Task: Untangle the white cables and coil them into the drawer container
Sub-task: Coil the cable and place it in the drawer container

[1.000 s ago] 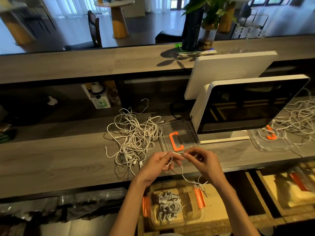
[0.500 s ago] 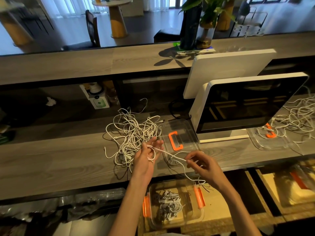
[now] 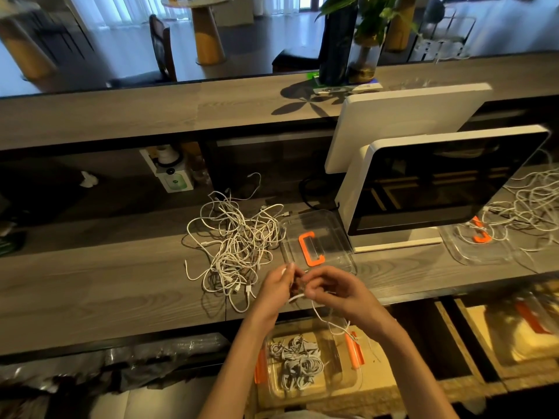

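A tangled heap of white cables point(image 3: 234, 237) lies on the grey wooden counter. Just right of it, near the counter's front edge, my left hand point(image 3: 276, 290) and my right hand point(image 3: 335, 290) meet, both pinching one white cable point(image 3: 325, 317) whose free end hangs down toward the drawer. Below the counter sits a clear container with orange clips point(image 3: 341, 385), and several coiled white cables point(image 3: 298, 362) rest inside it.
A clear lid with an orange handle point(image 3: 313, 246) lies behind my hands. A white-framed monitor point(image 3: 447, 182) stands to the right, with another cable heap point(image 3: 535, 201) and a second clear lid point(image 3: 472, 249) beyond it. An open drawer point(image 3: 514, 337) is at lower right.
My left hand came back from the heap toward my right hand, and the two hands are now close together on the cable, which was stretched between them half a second ago.
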Available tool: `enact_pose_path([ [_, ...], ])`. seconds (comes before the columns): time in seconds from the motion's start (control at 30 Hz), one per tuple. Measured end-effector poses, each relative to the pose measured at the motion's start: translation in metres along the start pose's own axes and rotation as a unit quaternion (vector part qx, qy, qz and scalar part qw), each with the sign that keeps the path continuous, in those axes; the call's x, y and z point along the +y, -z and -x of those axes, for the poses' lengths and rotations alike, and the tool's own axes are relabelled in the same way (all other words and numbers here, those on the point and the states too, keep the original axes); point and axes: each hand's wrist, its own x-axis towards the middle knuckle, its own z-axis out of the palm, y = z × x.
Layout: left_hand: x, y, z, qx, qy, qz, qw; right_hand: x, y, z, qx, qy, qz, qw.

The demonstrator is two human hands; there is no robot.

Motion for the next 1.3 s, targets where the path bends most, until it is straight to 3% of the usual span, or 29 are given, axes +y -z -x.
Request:
enact_pose_path([
  [0.2,0.006,-0.001,0.009,-0.167,0.082,0.09,0.978,0.014,0.006,-0.01,0.183,0.044,0.076,0.979],
  [0.4,0.008,-0.001,0.012,-0.251,0.02,0.032,0.967,0.023,0.012,-0.01,0.192,0.064,0.107,0.973],
  [0.5,0.003,0.004,0.007,-0.205,0.001,0.027,0.978,0.025,0.021,-0.007,0.189,0.059,0.119,0.973],
  [0.6,0.002,0.012,0.003,-0.089,-0.036,0.005,0.995,0.026,0.032,-0.002,0.199,0.052,0.126,0.97],
  [0.77,0.002,0.024,-0.004,0.059,-0.058,0.208,0.975,0.032,0.047,0.004,0.22,0.044,0.217,0.95],
  [0.97,0.003,0.023,-0.006,0.114,-0.047,0.349,0.929,0.039,0.041,0.006,0.116,0.012,0.224,0.968],
  [1.07,0.007,0.02,-0.005,0.123,-0.064,0.425,0.894,0.038,0.036,0.008,0.018,-0.027,0.236,0.971],
  [1.2,0.002,0.017,-0.006,0.161,-0.065,0.322,0.931,0.027,0.024,0.01,-0.134,-0.043,0.192,0.971],
  [1.3,-0.001,0.014,-0.006,0.145,-0.055,0.211,0.965,0.017,0.013,0.007,-0.149,-0.035,0.165,0.974],
])
